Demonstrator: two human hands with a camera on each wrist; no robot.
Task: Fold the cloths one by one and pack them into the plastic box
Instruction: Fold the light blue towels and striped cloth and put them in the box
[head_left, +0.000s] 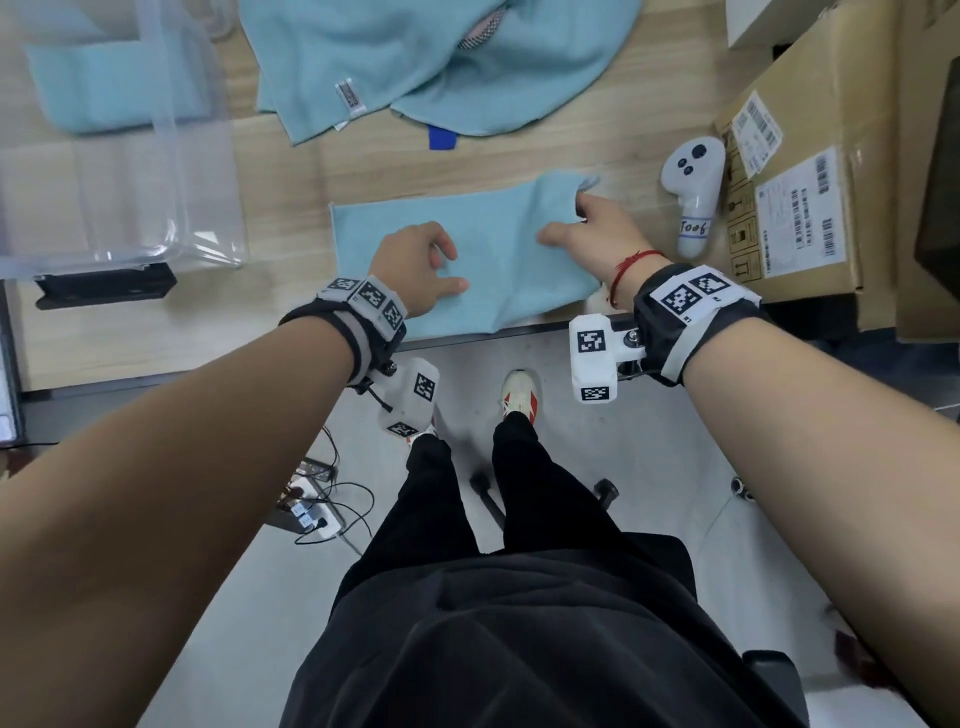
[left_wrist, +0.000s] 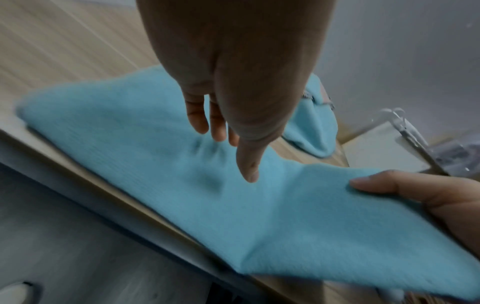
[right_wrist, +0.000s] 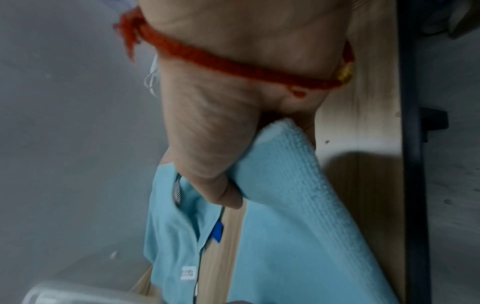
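While two hands (head_left: 415, 260) (head_left: 597, 234) work (one cloth (head_left: 498, 291)).

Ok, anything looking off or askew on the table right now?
Mostly the cloth being folded: its near edge overhangs the table front. The right hand grips its far right corner. A white controller lies close beside it.

Four light-blue cloths are counted: one spread at the table edge (head_left: 483, 249), two heaped behind it (head_left: 363, 62) (head_left: 524, 78), and one folded in the single clear plastic box (head_left: 104, 88). Two hands are seen (head_left: 415, 265) (head_left: 597, 234). One white controller (head_left: 693, 192) and one cardboard carton (head_left: 810, 171) are counted.
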